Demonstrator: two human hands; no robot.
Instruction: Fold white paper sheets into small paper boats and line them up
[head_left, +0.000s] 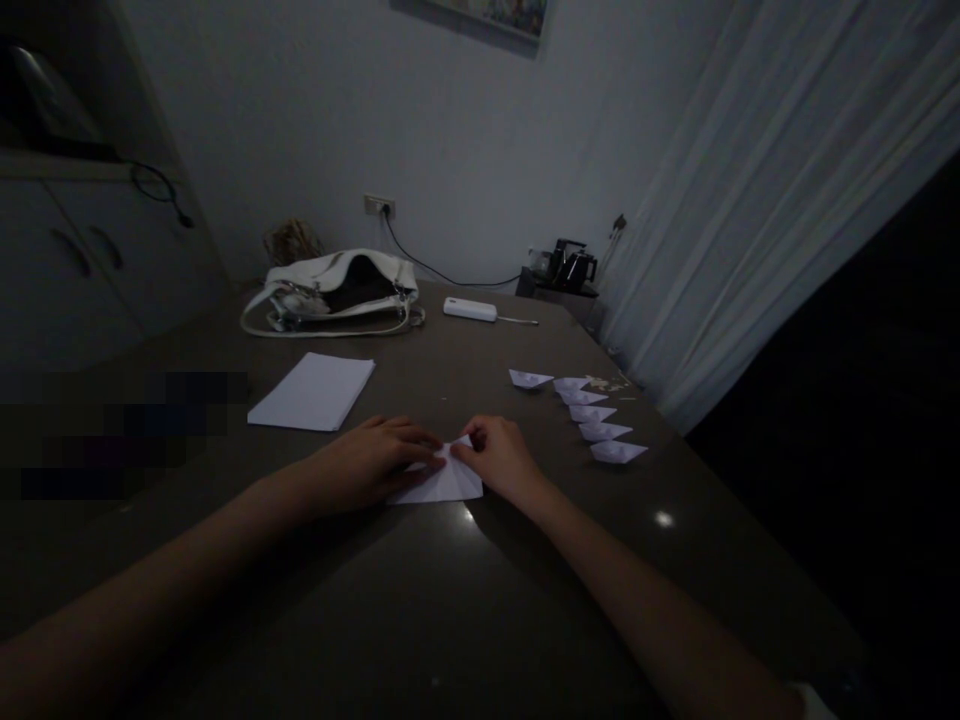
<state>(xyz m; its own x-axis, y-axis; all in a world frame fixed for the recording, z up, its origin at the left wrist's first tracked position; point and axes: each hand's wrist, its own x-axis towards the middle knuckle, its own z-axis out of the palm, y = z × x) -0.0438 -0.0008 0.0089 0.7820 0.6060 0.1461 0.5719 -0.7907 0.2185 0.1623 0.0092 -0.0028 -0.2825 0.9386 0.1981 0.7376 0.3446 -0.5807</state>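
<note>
At the far left stands a pale cabinet [90,270] with two dark handles, a black cord [154,188] hanging over its upper edge. Next, on the dark, glossy table [465,610], lies a stack of white paper [315,392], and behind it a white bag [306,275] rests with its top gaping and its strap looped toward the near side. The left hand [375,458] comes next, palm down and mostly open, its fingers stretched over the left part of a folded paper [448,484] and resting on it without gripping; its thumb is hard to make out. The folded paper lies on the table between the two hands, in front of the person, with creases fanning down from its top. Farther back, a white power bank [470,310] lies near the wall with a short cable at its right end. The right hand [501,458] is nearly closed, thumb and fingers pinching the upper right edge of the folded paper. Right of it sit six small paper boats [604,431], five in a slanting row and one just left of the row's far end. Behind them stands a black kettle [580,270], and a white curtain [720,230] hangs at the right.
</note>
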